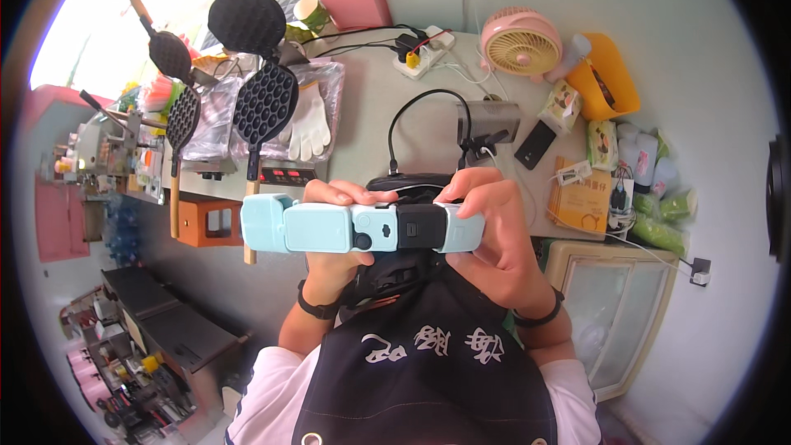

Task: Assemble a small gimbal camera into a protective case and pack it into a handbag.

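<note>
Both my hands grip a long light-blue and black handheld device (329,227), held level in front of my chest above the counter's near edge. Fingers of my left hand (329,272) lie over its top, with the thumb below; part of that hand is behind the device. My right hand (507,227) pinches the right end, next to the black section. A black bag or pouch (391,272) sits close behind the device, partly covered by it. What the device is exactly I cannot tell.
Black bubble-waffle irons (265,103) stand open at the left, near white gloves (310,124). On the counter (362,107) are a pink fan (521,41), a phone (535,144), a power strip (424,58) and a yellow basket (624,74). A glass-topped freezer (614,313) stands lower right.
</note>
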The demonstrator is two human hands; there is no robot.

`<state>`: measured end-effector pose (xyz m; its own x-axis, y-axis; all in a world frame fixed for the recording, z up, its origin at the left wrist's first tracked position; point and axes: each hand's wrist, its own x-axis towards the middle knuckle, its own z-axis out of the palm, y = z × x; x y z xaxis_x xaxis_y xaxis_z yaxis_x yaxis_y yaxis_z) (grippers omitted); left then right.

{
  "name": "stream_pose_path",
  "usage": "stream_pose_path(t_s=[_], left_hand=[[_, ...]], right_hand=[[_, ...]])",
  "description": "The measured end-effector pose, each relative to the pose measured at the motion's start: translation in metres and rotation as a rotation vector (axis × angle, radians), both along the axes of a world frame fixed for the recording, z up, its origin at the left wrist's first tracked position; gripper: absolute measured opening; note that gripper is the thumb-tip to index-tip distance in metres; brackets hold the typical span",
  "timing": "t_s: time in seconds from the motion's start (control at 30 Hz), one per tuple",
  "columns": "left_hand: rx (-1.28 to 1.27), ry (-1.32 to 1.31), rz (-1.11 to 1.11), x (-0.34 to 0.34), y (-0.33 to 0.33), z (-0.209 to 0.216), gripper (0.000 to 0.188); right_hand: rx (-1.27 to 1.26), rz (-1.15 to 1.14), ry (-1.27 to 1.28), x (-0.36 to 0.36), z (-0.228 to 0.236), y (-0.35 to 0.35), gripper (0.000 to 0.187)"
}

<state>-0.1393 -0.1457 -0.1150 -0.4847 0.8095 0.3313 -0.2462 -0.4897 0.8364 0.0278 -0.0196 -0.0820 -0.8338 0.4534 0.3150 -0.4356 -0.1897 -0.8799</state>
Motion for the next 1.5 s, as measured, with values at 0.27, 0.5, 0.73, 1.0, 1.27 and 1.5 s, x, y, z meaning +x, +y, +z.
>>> stream_pose_path(t_s=[0.27, 0.5, 0.73, 1.0, 1.27, 1.5], left_hand=[[-0.021, 0.112, 0.053, 0.001, 0.000, 0.000, 0.069], [0.053, 0.156, 0.167, 0.017, 0.004, -0.003, 0.066], [0.143, 0.273, 0.216, 0.026, 0.009, -0.013, 0.069], [0.129, 0.260, 0.228, 0.032, 0.012, -0.011, 0.063], [0.013, 0.337, 0.213, 0.024, 0.005, -0.019, 0.067], [0.010, 0.317, 0.149, 0.025, 0.006, -0.030, 0.063]], right_hand=[[0.055, -0.101, 0.008, 0.011, -0.009, 0.001, 0.044], [0.090, -0.238, -0.081, 0.010, -0.012, -0.004, 0.060], [0.107, -0.280, -0.020, 0.004, -0.016, -0.011, 0.068], [0.111, -0.237, 0.043, -0.002, -0.018, -0.021, 0.079], [-0.043, -0.380, -0.043, -0.001, -0.033, 0.001, 0.030], [0.043, -0.444, -0.047, 0.001, -0.044, 0.001, 0.019]])
